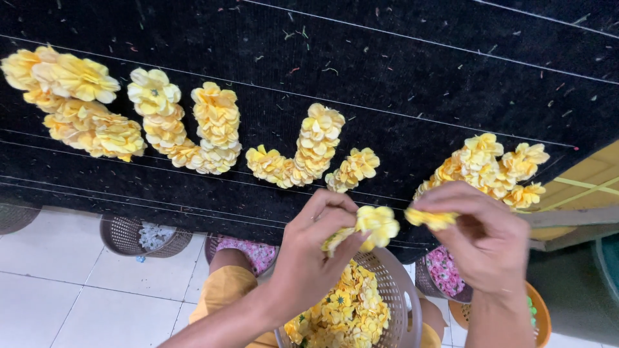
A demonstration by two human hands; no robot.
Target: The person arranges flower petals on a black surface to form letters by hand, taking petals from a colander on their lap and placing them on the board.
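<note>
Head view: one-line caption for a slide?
Left hand and right hand pinch yellow flowers above a basket, beside stacked flowers on a black mat.

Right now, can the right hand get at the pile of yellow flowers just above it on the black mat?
Probably yes. The right hand sits directly below the nearest flower pile on the black mat, with nothing between them. However, its fingers are already pinching a yellow flower, so it is not free.

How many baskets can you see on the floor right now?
5 in view: grey basket far left, brown basket with pale pieces, basket of pink flowers, another at right, orange basket. Lap basket excluded; more may be hidden.
</note>
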